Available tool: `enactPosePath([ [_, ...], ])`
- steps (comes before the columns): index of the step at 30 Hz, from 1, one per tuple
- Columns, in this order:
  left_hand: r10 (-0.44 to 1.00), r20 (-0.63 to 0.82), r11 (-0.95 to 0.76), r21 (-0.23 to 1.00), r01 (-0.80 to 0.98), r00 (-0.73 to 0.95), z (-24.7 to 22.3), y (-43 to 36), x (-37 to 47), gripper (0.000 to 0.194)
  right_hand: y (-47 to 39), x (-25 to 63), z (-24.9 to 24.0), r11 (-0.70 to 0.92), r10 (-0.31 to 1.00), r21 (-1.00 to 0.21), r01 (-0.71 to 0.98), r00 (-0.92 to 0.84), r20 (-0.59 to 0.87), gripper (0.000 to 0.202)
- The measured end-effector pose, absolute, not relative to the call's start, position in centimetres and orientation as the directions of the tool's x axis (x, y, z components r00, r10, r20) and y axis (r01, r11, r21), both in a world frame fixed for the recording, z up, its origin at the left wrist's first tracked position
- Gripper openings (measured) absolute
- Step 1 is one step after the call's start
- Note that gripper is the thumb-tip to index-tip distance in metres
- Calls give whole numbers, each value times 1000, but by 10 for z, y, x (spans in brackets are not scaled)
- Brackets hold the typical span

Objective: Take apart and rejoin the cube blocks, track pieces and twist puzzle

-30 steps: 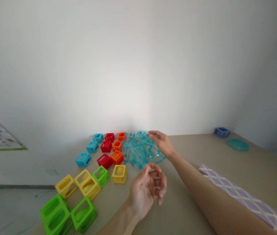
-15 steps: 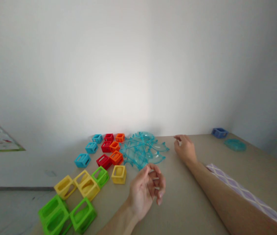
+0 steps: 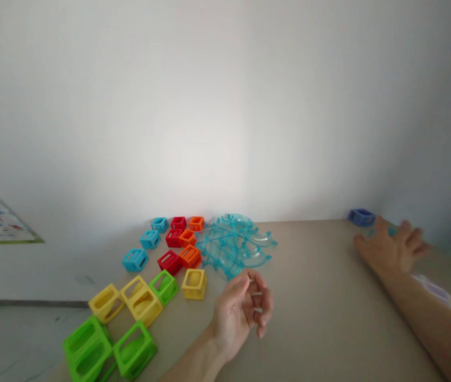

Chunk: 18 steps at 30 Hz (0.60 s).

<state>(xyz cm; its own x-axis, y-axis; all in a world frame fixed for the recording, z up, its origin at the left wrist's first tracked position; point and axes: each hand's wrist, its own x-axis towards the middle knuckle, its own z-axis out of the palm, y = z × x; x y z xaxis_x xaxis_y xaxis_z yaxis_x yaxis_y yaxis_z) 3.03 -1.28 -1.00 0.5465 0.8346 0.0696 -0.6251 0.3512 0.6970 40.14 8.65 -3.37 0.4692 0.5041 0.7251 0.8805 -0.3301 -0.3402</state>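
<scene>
My left hand rests palm up over the table, fingers loosely curled and apart, with nothing in it. It is nearest the heap of clear teal curved track pieces and a yellow hollow cube block. At the far right my right hand reaches out with spread fingers, slightly blurred. It covers most of a clear teal piece; whether it touches that piece I cannot tell. A dark blue block sits just beyond the right hand, by the wall.
Red, orange and light blue blocks stand in rows left of the heap. Larger green blocks and joined yellow blocks lie nearer. A purple-and-white strip lies behind my right forearm. The wall backs the table.
My right hand has swept right from beside the teal heap to the lone teal piece, and its fingers have spread. My left hand has barely moved.
</scene>
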Motion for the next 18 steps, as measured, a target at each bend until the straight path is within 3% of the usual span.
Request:
enactPosePath([
  [3, 830, 69, 343, 720, -604, 554, -11, -12, 32, 32, 91, 419, -39, -491, 592, -392, 778, 628, 504, 64],
  [6, 828, 58, 339, 741, -579, 558, -12, -11, 32, 31, 99, 421, -39, -562, 656, -357, 747, 665, 358, 58],
  [13, 815, 57, 333, 768, -547, 576, -13, -11, 33, 29, 105, 404, -34, -513, 683, -295, 806, 592, 428, 44],
  [18, 806, 52, 341, 773, -534, 590, -18, -10, 33, 29, 108, 397, -34, -295, 803, -233, 927, 372, 466, 35],
])
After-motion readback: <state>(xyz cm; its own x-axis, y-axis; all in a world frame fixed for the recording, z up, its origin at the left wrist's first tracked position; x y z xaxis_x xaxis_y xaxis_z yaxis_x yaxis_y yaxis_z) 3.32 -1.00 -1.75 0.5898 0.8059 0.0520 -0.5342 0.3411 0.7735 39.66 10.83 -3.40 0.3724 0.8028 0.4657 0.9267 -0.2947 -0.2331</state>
